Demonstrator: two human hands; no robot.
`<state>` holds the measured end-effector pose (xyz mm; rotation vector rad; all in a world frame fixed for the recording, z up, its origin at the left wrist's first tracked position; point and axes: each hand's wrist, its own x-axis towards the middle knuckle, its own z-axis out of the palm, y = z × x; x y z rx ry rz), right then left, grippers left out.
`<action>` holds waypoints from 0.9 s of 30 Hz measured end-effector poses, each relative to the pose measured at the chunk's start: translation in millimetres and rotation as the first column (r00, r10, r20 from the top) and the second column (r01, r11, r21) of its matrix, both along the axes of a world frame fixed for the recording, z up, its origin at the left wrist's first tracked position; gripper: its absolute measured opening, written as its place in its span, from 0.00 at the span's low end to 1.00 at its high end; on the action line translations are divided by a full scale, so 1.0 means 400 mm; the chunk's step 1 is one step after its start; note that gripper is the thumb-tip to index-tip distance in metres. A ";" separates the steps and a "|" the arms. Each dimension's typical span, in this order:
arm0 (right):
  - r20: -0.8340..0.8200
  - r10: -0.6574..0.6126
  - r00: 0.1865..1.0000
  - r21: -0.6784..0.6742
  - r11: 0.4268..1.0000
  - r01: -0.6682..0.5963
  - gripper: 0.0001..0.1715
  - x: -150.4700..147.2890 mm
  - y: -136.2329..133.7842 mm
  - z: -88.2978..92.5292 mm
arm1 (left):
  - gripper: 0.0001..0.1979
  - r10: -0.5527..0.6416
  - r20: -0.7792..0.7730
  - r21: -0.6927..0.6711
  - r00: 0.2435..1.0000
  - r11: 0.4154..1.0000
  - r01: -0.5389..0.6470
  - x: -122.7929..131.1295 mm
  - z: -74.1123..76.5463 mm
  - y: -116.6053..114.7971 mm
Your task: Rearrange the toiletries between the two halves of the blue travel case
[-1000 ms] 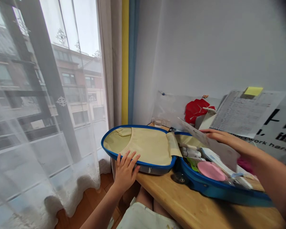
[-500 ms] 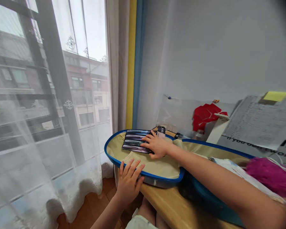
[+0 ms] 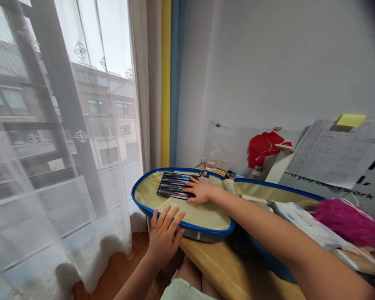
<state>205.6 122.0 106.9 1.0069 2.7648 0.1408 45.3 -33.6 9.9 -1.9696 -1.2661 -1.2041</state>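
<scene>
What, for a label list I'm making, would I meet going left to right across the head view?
Sheer white curtain → left hand → right hand, fingers on a dark pack of slim items → red item → magenta fluffy item.

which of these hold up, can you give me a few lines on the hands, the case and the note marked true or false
1. The right hand is on the flat dark pack. True.
2. The left hand is on the pack too. False: it is at the near rim of the blue-rimmed case.
3. The case is shut. False: it lies open.
4. A fuzzy magenta item is right of the pack. True.
5. The yellow note is on the curtain. False: it is atop the hanging papers.
</scene>
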 end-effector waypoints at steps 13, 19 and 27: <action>-0.400 -0.646 0.650 -0.079 0.731 0.678 0.29 0.479 -0.049 0.220 | 0.19 0.010 -0.076 -0.020 0.997 1.000 -0.012 -0.022 -0.025 0.011; -0.176 -0.882 0.436 -0.147 0.462 0.875 0.25 0.692 -0.159 0.130 | 0.20 -0.001 -0.056 -0.020 0.998 1.000 0.000 -0.020 -0.024 0.011; -0.104 -0.944 0.313 -0.168 0.327 0.930 0.52 0.729 -0.166 0.007 | 0.21 -0.016 -0.037 -0.032 0.999 0.999 0.015 -0.021 -0.022 0.010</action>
